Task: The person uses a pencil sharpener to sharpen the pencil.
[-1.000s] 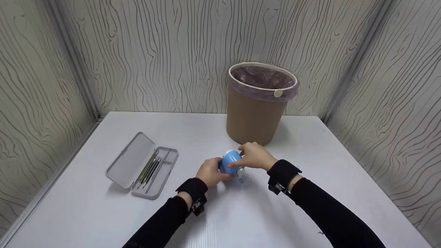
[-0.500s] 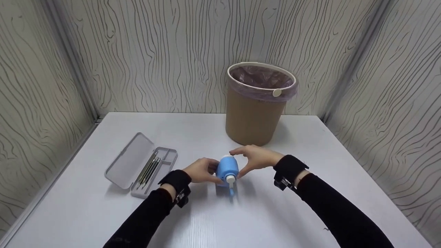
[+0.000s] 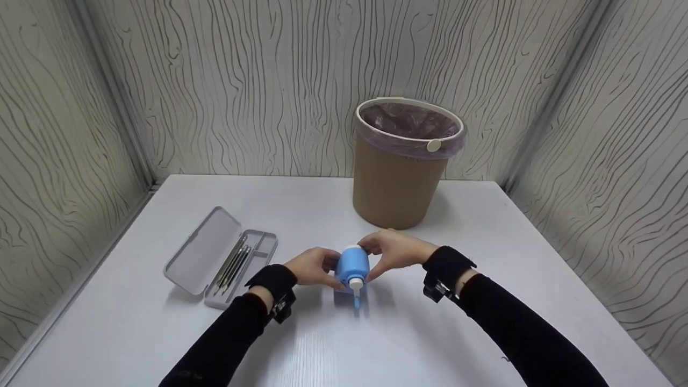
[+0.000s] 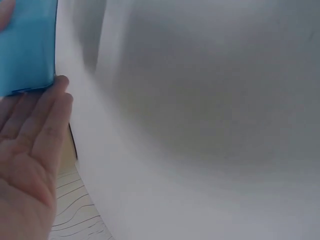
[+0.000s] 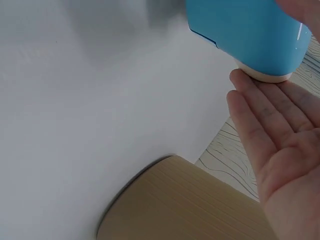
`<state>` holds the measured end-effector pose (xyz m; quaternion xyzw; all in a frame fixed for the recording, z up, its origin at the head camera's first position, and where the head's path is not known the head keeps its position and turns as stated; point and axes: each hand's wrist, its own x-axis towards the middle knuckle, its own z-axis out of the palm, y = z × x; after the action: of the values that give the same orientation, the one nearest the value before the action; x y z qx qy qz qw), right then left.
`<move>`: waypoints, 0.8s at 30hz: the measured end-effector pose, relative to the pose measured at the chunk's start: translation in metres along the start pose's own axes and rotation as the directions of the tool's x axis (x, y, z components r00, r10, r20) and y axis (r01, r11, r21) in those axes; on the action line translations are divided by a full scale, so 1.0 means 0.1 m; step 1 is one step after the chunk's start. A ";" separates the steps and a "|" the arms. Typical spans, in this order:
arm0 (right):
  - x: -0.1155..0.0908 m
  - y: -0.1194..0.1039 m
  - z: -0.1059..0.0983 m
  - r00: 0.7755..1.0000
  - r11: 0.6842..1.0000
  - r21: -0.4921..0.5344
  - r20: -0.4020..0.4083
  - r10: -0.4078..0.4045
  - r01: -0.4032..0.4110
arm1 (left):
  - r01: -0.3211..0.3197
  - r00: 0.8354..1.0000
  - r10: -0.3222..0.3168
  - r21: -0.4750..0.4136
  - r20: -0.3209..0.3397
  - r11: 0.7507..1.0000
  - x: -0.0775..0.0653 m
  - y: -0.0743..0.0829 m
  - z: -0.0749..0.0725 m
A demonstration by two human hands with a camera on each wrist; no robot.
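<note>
Near the middle of the table, a blue hand-crank pencil sharpener [image 3: 353,262] has its white hub and crank facing the person. My left hand [image 3: 310,267] grips its left side, thumb toward the front and fingers behind. In the left wrist view the left fingers [image 4: 49,112] lie along the edge of the blue base. From the right, my right hand [image 3: 396,249] holds the body between thumb and fingers. The right wrist view has the right fingers [image 5: 252,97] against the sharpener's pale end, with the thumb across from them.
A grey pencil case [image 3: 201,251] lies open on the left, with several pencils [image 3: 234,267] in it. Behind the right hand stands a brown bin [image 3: 398,183] lined with a purple bag [image 3: 408,121]. Patterned walls enclose the white table [image 3: 269,199].
The sharpener has turned so its crank points toward the person. My left hand shifted left with this turn; the right hand let its grip loosen, then closed on the right side again.
</note>
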<state>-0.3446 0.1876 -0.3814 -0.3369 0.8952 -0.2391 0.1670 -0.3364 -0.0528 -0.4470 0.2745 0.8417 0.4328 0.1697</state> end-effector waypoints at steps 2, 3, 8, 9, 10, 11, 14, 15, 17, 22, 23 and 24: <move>0.00 0.00 0.01 0.999 1.000 0.000 -0.024 0.021 -0.021 | 0.011 1.000 -0.011 0.020 -0.009 1.000 0.00 0.01 -0.02; 0.00 0.00 0.02 0.999 0.999 -0.002 -0.036 0.037 -0.038 | 0.020 1.000 -0.020 0.031 -0.013 0.999 0.00 0.01 -0.03; 0.02 0.00 0.07 0.988 0.992 -0.037 -0.108 0.112 -0.117 | 0.041 0.999 -0.040 0.075 -0.022 0.996 -0.03 0.06 -0.10; 0.02 0.01 0.08 0.984 0.990 -0.040 -0.126 0.129 -0.135 | 0.041 0.999 -0.039 0.082 -0.021 0.996 -0.04 0.06 -0.11; 0.03 0.01 0.10 0.979 0.988 -0.042 -0.146 0.140 -0.147 | 0.036 0.999 -0.035 0.088 -0.018 0.996 -0.05 0.07 -0.11; 0.03 0.02 0.11 0.975 0.987 -0.041 -0.165 0.149 -0.158 | 0.033 0.999 -0.032 0.092 -0.014 0.995 -0.05 0.09 -0.11; 0.03 0.02 0.14 0.959 0.982 -0.024 -0.221 0.178 -0.187 | 0.047 0.999 -0.044 0.116 -0.028 0.992 -0.05 0.10 -0.07; 0.04 0.01 0.15 0.953 0.980 -0.012 -0.237 0.191 -0.199 | 0.060 0.997 -0.055 0.122 -0.045 0.991 -0.05 0.10 -0.04; 0.05 -0.02 0.18 0.937 0.972 0.013 -0.265 0.229 -0.234 | 0.090 0.993 -0.078 0.131 -0.092 0.987 -0.04 0.10 0.04; 0.10 -0.12 0.28 0.891 0.949 0.049 -0.332 0.309 -0.311 | 0.130 0.966 -0.091 0.151 -0.243 0.980 -0.01 0.04 0.26; 0.11 -0.13 0.30 0.884 0.946 0.052 -0.343 0.317 -0.319 | 0.135 0.959 -0.090 0.156 -0.269 0.979 0.00 0.03 0.30; 0.11 -0.15 0.32 0.878 0.944 0.055 -0.354 0.323 -0.325 | 0.138 0.952 -0.089 0.152 -0.293 0.979 0.01 0.03 0.33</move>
<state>-0.3302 0.1604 -0.4015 -0.1335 0.9549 -0.2623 0.0379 -0.3195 -0.0297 -0.4631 0.1740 0.9058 0.3834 0.0472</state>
